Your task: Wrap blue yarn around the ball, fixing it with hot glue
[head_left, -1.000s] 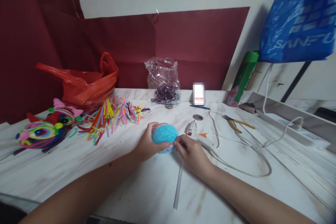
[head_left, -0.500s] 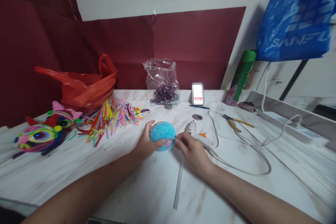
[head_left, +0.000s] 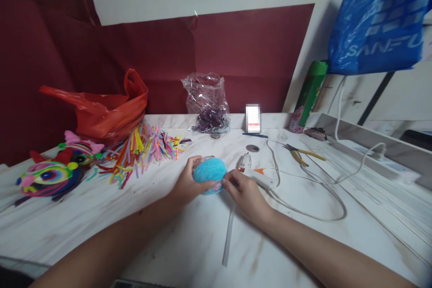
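My left hand [head_left: 187, 181] is wrapped round the side of a ball [head_left: 209, 171] covered in rows of bright blue fuzzy strip, its thumb lying across the lower front. A small pinkish bare patch shows low on the ball, by that thumb. At the ball's right edge, the fingertips of my right hand [head_left: 245, 193] are pinched together against it; whatever lies between them is too small to make out. Just behind my right hand a white glue gun [head_left: 265, 179] with an orange trigger rests on the table. A translucent glue stick [head_left: 228, 238] lies nearer to me.
Colourful fuzzy strips [head_left: 138, 148] spread in front of a red plastic bag [head_left: 108, 112]. Two decorated animal-like figures [head_left: 50, 177] sit at the left. Further back are a clear bag [head_left: 211, 108] and a phone [head_left: 253, 119]. Pliers [head_left: 299, 155], cables and a power strip [head_left: 381, 162] occupy the right.
My right fingertips have shifted slightly down along the ball's edge. The ball stays in my left hand, and the whole view has moved a little.
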